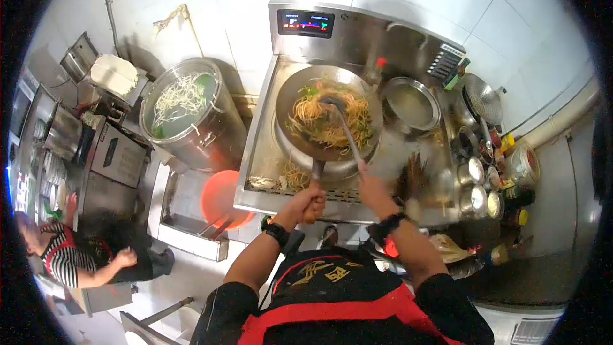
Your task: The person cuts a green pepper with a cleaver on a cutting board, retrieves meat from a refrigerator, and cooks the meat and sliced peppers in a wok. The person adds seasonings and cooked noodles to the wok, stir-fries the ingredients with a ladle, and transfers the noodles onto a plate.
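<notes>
A wok (295, 137) full of noodles (348, 121) with green vegetables sits on the steel stove (262, 147). My left hand (309, 203) is closed round the wok's handle (317, 167), at the stove's front edge. In my right hand (375, 190) is the long handle of a ladle (345, 129), its blurred head down among the noodles. Stray noodles lie on the stove left of the wok handle. A round metal pan (410, 106) holding liquid is right of the wok.
A large steel pot (214, 134) with pale strands and greens stands left of the stove, above an orange-red basin (220, 198). Seasoning bowls (474, 199) and a strainer (483, 102) are at the right. Another person in a striped top (60, 257) is at the far left.
</notes>
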The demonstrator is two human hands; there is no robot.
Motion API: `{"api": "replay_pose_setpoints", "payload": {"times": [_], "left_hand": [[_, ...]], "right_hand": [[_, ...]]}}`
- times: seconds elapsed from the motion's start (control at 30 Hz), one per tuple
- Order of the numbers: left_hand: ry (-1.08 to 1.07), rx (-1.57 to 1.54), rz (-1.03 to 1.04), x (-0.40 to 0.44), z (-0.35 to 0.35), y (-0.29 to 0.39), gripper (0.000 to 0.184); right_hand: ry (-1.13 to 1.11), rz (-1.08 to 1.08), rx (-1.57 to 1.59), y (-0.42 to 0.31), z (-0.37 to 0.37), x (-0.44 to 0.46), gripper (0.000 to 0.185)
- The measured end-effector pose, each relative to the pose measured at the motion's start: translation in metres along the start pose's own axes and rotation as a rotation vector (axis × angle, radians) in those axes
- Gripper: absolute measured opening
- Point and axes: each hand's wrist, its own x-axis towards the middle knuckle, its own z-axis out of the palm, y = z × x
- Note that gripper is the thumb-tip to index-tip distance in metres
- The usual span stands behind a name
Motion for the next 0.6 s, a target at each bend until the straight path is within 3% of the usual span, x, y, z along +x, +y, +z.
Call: {"api": "replay_pose_setpoints", "payload": {"times": [0.07,0.13,0.2,0.27,0.3,0.37,0.43,0.5,0.57,0.6], "left_hand": [[0.082,0.037,0.035,-0.006,0.002,0.005,0.019],[0.060,0.001,0.025,-0.005,-0.001,0.004,0.020],[0.044,-0.047,0.018,-0.001,-0.002,0.003,0.020],[-0.009,-0.059,0.009,-0.004,-0.006,0.003,0.021],[-0.006,-0.063,0.009,-0.004,-0.004,0.004,0.021],[0.070,-0.003,0.015,-0.003,0.003,0.004,0.023],[0.084,0.003,0.008,-0.002,0.007,0.003,0.023],[0.097,0.003,0.009,0.000,0.007,0.001,0.023],[0.046,-0.033,-0.045,0.001,-0.001,0.001,0.021],[0.051,-0.020,-0.046,0.001,-0.005,0.003,0.021]], "right_hand": [[0.126,-0.152,0.142,-0.013,0.027,-0.008,0.051],[-0.049,-0.067,0.073,0.005,0.001,-0.045,0.052],[-0.210,-0.091,-0.267,0.006,-0.065,-0.081,0.057],[0.025,-0.121,-0.288,0.058,-0.050,-0.111,0.057],[0.020,-0.122,-0.287,0.061,-0.051,-0.117,0.057],[0.224,-0.328,-0.231,0.056,-0.065,-0.132,0.056],[0.002,-0.126,-0.308,0.022,-0.069,-0.105,0.053],[0.074,-0.160,0.008,0.023,-0.008,-0.034,0.058],[0.470,-0.459,-0.259,0.027,0.070,0.006,0.060],[0.481,-0.456,-0.249,0.021,0.065,-0.006,0.060]]}}
